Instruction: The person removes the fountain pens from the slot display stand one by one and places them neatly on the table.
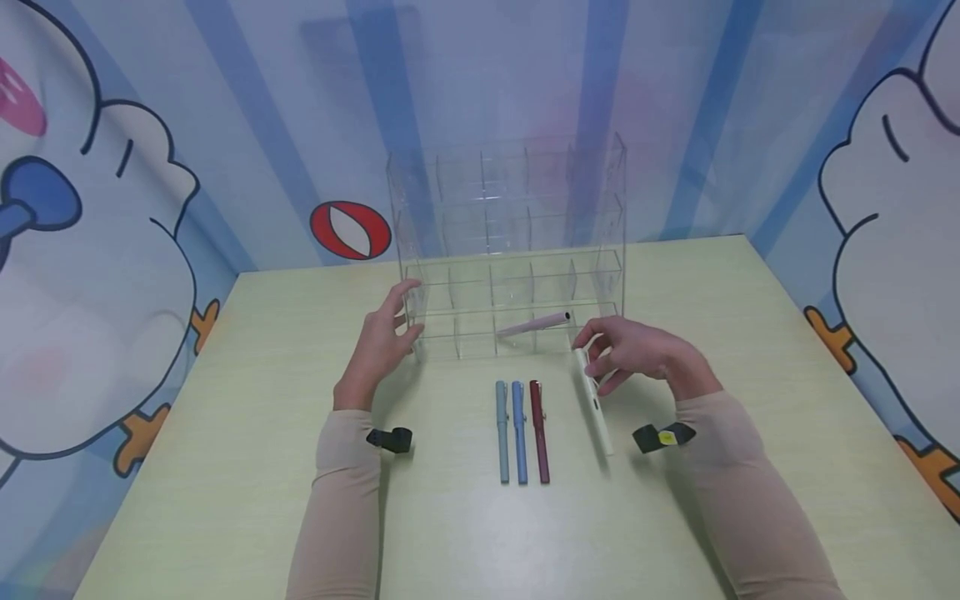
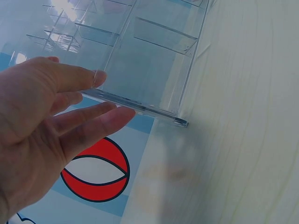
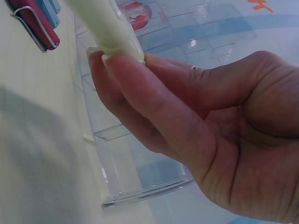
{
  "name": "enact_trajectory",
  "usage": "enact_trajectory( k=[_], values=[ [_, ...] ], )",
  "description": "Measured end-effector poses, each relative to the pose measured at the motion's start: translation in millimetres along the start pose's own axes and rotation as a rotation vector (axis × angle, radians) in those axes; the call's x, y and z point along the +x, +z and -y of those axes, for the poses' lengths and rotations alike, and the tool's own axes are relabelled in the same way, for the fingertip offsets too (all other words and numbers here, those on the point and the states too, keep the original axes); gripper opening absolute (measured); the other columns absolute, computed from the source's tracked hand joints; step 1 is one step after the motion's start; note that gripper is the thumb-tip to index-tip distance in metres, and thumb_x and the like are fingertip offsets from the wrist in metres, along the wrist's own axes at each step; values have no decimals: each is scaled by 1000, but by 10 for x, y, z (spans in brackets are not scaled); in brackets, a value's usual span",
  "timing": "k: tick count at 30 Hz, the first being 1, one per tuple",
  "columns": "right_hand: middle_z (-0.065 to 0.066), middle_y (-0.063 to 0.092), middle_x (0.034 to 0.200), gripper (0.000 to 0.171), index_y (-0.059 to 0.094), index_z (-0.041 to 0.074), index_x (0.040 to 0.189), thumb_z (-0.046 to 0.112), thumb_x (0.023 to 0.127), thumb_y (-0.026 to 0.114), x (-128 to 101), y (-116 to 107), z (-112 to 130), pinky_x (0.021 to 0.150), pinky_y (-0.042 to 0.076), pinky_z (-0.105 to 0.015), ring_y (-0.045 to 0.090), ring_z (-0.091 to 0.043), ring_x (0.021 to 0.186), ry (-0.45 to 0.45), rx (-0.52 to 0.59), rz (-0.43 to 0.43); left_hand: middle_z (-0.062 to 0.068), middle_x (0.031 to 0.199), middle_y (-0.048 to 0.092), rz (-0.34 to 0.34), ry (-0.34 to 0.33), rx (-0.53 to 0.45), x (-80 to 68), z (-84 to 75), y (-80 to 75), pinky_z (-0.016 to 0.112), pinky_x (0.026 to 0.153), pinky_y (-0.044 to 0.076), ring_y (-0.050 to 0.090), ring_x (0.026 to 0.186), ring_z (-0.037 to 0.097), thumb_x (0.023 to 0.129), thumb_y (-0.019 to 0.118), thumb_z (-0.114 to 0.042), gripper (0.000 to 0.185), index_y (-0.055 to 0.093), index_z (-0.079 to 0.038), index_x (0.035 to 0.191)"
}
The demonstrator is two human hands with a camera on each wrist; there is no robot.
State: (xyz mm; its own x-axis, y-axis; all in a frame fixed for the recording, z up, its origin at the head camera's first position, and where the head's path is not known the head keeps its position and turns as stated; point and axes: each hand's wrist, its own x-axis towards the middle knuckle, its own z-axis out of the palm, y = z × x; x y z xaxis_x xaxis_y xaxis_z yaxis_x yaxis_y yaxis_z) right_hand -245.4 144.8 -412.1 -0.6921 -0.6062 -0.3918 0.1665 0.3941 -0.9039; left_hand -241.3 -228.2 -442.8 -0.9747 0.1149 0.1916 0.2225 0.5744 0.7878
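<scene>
My left hand (image 1: 378, 346) grips the left side wall of a clear tiered organizer (image 2: 161, 112), thumb on one face and fingers on the other. Between the thumb and fingertips of my right hand (image 1: 637, 350) is a white pen (image 1: 597, 417), pinched near its far end and slanting toward me, close to the organizer's front right corner. In the right wrist view the pen (image 3: 105, 28) points away from the fingertips. A pale lilac pen (image 1: 536, 324) leans in a front compartment of the organizer.
Side by side on the table (image 1: 450, 533) lie a grey-green pen (image 1: 502, 433), a blue pen (image 1: 520, 433) and a dark red pen (image 1: 539, 433), just in front of the organizer. Behind the table hangs a printed backdrop (image 1: 495, 75) with blue stripes and cartoon figures.
</scene>
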Motion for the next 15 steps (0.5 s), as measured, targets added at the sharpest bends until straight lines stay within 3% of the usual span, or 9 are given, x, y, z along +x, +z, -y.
enact_trajectory(
  k=[2,8,15],
  values=[
    [-27,48,98,45,38,-9,121,-12,81,57,27,8,-21,69,52,-46,57,-32,82,8,7,13,13,142,31,2,-5,-10,-2,-2,1,36,69,53,42,118,37,86,60,-5,70,28,-45,133],
    [-26,50,97,44,39,-9,119,-10,80,59,93,31,-87,70,52,-45,58,-32,81,40,21,23,14,142,30,5,-9,-18,0,-4,3,36,68,54,42,118,37,86,60,-5,68,29,-39,136],
    [-23,53,91,45,40,-9,119,-9,79,61,145,65,-126,71,52,-45,61,-34,76,45,-8,14,14,141,33,2,-9,-5,-1,3,0,38,68,53,43,117,38,85,61,-5,69,29,-39,136]
  ],
)
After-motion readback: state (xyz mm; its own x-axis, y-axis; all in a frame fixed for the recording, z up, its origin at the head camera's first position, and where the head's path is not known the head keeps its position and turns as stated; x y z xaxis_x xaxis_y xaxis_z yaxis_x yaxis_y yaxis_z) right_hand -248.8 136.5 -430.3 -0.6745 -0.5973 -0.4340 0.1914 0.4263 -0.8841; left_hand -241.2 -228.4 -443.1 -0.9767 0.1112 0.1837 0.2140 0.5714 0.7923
